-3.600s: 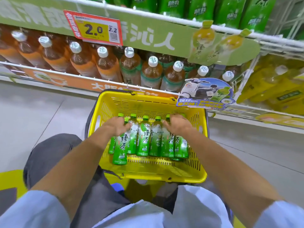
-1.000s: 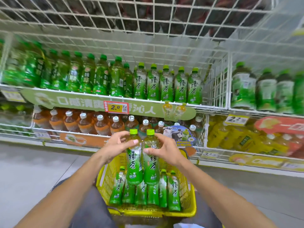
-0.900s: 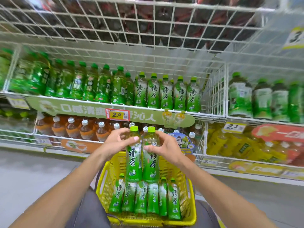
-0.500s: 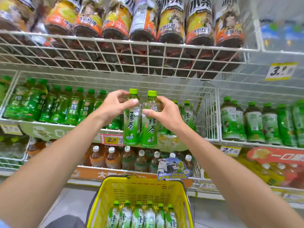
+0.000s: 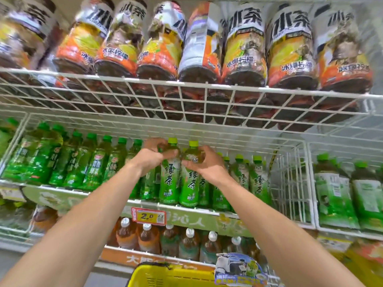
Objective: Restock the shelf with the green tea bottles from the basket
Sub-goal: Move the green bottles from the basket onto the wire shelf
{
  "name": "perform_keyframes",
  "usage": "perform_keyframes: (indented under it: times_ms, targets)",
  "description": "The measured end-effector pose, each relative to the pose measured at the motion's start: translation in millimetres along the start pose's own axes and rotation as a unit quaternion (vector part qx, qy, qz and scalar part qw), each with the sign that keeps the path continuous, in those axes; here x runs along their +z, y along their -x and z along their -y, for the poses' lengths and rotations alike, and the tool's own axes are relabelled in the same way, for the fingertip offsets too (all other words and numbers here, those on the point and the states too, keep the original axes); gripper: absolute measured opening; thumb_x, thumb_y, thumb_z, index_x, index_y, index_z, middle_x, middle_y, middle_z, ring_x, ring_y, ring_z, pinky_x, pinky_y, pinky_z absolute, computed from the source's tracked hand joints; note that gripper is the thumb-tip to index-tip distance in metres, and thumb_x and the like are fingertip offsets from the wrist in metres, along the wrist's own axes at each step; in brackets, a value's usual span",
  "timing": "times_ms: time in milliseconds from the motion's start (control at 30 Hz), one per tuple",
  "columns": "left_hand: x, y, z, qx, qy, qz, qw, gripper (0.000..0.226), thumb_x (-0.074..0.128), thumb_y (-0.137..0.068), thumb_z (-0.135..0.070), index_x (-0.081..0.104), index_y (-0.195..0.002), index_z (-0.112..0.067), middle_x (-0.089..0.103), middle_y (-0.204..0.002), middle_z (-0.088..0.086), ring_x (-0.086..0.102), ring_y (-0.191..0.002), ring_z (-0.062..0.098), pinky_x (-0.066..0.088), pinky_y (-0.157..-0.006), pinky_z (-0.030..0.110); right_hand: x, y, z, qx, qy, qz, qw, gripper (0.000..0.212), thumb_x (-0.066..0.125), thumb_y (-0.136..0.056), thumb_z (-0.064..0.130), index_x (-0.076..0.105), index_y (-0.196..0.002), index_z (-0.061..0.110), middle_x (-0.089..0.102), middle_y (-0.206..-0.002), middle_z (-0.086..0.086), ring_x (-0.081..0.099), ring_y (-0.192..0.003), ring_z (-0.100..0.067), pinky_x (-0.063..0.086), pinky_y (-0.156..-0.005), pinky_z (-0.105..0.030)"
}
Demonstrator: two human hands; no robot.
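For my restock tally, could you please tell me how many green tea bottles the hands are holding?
2: the left bottle in the left hand, the right bottle in the right hand, upright, side by side; none seems hidden.

Head-worn camera tilts upward, close to the wire shelf [image 5: 186,83].

White wire-grid top shelf [image 5: 186,96] across full width, seen from below, stocked with large dark iced-tea bottles [image 5: 244,48]. Middle shelf [image 5: 58,187] fronted by pale green strip [image 5: 199,223] with yellow price tag [image 5: 148,216]. White wire divider [image 5: 290,183] at right, between bays. Bottom tier: white-capped brown bottles [image 5: 145,239] behind orange strip [image 5: 116,255]. Grey floor [image 5: 112,278] glimpsed near left. Even, bright lighting.
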State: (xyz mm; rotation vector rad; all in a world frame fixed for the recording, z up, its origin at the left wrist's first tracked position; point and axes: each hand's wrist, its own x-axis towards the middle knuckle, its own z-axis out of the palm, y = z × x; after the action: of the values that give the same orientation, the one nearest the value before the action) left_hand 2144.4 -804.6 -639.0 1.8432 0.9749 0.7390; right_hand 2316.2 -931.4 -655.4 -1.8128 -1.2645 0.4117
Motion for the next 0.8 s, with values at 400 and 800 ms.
perform_keyframes:
  times_ms: [400,800]
  targets:
    - [4,-40,12,0.040,-0.144,0.021,0.988,0.066,0.084,-0.080,-0.034,0.055,-0.135,-0.009,0.068,-0.122,0.008,0.067,-0.106,0.027,0.055,-0.098,0.041,18,-37,-19,-0.023,0.085,-0.006,0.996,0.058,0.081,-0.069,0.064,0.069,-0.100,0.017,0.071,-0.094,0.006,0.066,-0.084,-0.011,0.053,-0.070,-0.025]
    - [15,-61,16,0.051,-0.214,0.024,0.975,0.071,0.081,-0.084,-0.034,0.050,-0.143,-0.008,0.063,-0.130,0.016,0.062,-0.115,0.031,0.049,-0.101,0.037,16,-50,-28,-0.063,0.106,0.002,0.992,0.040,0.085,-0.074,0.051,0.075,-0.091,0.017,0.071,-0.082,0.008,0.063,-0.072,-0.005,0.044,-0.058,-0.014]
